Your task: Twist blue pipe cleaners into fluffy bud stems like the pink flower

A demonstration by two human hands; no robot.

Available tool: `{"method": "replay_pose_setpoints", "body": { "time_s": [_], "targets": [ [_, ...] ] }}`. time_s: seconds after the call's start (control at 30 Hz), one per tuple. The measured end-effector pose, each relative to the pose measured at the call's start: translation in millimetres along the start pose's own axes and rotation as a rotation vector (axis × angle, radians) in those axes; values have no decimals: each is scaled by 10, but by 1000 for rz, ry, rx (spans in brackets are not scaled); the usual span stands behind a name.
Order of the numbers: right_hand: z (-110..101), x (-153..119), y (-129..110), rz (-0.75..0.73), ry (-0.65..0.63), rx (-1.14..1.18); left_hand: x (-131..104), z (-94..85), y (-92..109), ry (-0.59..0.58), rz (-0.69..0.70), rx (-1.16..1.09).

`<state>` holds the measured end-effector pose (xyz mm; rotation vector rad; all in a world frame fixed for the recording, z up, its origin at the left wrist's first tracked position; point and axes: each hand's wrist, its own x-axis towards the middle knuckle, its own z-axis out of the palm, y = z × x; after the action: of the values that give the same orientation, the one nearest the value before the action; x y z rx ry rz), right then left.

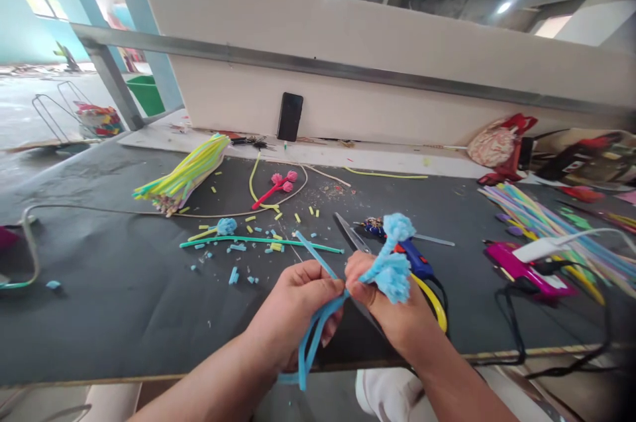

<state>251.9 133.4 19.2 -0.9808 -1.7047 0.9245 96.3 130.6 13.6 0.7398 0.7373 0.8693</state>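
Observation:
My left hand [309, 296] is closed around blue pipe cleaners [312, 349], whose loose ends hang below the fingers and one end sticks up. My right hand [385, 303] grips the twisted stem of a blue pipe-cleaner flower sprig [397, 230], with two fluffy heads showing above and beside the fist. Both hands meet at the thumbs over the front of the table. Behind the right hand lie scissors [352, 236] with a yellow handle, partly covered, and a blue glue gun [416, 258]. A single blue flower head [226, 226] rests to the left near a green pipe cleaner [263, 241].
A yellow-green pipe-cleaner bundle [189, 173] lies at left, a red-pink sprig [275, 189] behind the middle. Blue and yellow clippings are scattered about. At right are a magenta power strip [527, 271] with cables and pastel pipe cleaners [566, 223]. A phone [290, 117] leans on the back panel.

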Motion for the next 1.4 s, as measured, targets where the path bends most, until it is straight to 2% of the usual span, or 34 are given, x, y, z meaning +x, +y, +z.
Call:
{"method": "replay_pose_setpoints", "body": {
  "time_s": [0.1,0.17,0.27,0.4,0.53,0.73,0.8,0.87,1.0,1.1,1.13,1.2,1.3,1.4],
  "targets": [
    [32,2,-2,50,68,29,22,-33,21,-71,-10,-83],
    [38,3,-3,142,119,0,32,-54,33,-119,29,-97],
    [55,13,-28,186,161,-77,31,-50,56,-138,102,-60],
    [97,37,-82,210,205,-129,48,15,96,-75,157,99],
    [96,56,-100,250,231,-53,121,48,145,-27,181,216],
    [75,51,-27,371,270,76,242,-12,193,-12,415,609],
    [74,47,11,372,268,46,278,-21,178,-6,389,571],
    [67,48,41,303,276,-49,304,-22,160,-18,290,424],
    [31,71,65,-29,216,-239,310,-53,178,-119,53,137],
    [-2,99,66,-160,95,-259,287,-120,231,-229,-150,31],
    [-10,107,70,-165,76,-236,279,-143,245,-262,-186,14],
    [-18,116,84,-115,99,-166,262,-176,258,-285,-174,12],
    [1,110,113,61,203,-92,247,-181,248,-231,-29,72],
    [59,91,138,249,241,20,244,-148,237,-174,76,167]
  ]
}}
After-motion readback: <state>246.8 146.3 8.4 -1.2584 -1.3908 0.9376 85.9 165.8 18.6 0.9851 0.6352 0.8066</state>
